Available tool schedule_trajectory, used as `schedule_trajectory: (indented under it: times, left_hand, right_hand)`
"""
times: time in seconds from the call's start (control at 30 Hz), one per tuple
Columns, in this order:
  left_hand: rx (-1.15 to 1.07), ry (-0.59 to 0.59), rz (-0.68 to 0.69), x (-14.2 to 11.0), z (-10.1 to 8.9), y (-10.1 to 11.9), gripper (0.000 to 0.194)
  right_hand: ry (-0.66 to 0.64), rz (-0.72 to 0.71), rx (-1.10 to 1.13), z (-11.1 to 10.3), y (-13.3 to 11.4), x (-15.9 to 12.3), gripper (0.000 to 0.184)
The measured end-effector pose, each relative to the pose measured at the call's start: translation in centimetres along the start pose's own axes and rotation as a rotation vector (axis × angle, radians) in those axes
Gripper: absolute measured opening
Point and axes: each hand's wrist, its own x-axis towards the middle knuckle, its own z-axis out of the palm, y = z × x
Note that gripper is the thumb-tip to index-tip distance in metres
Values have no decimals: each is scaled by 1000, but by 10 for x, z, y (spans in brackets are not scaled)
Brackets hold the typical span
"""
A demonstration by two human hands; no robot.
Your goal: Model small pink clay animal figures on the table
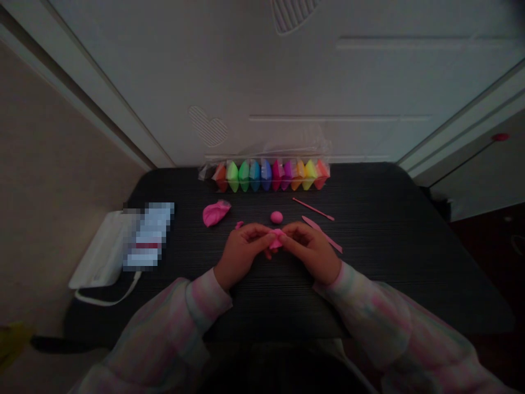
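Between the fingertips of both hands is a small piece of pink modelling clay [277,238]. My left hand [241,251] pinches it from the left, and my right hand [311,249] pinches it from the right. Just beyond the fingers a pink clay ball [276,218] rests on the dark table. A small pink scrap [239,225] lies by my left knuckles, partly hidden. Farther left sits a larger pink lump [216,213], seemingly in a wrapper. A thin pink modelling stick [313,209] and a flat pink clay knife [328,238] lie beyond my right hand.
A row of wrapped clay packs in many colours [266,176] stands along the back of the black table [389,246], near a white panel with hearts [207,127]. To the left are a blurred-out phone [150,235], a white flat device [102,249] and a white cable [106,302].
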Motion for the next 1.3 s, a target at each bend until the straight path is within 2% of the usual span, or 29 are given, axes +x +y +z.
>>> schedule_trajectory:
  times: [0.17,0.27,0.43,0.63,0.97,1.3]
  left_hand:
    - [117,7,86,-3,-3,3,9]
    - [115,23,122,-4,-6,2,9]
    - [46,21,83,-5,-6,1,9]
    - [38,7,104,-6,-4,4,11]
    - [205,9,198,-8,-7,3,8]
    - [255,13,178,-6,-8,9,8]
  right_hand:
    - [37,18,12,0,-5,0,12]
    - [31,35,38,0,-8,-1,11]
    - [8,81,105,-1,-9,-1,9]
    - [4,110,161,-1,-9,-3,4]
    - [12,98,2,-1,-11,-9,2]
    - [41,75,-19,-3,-12,-7,3]
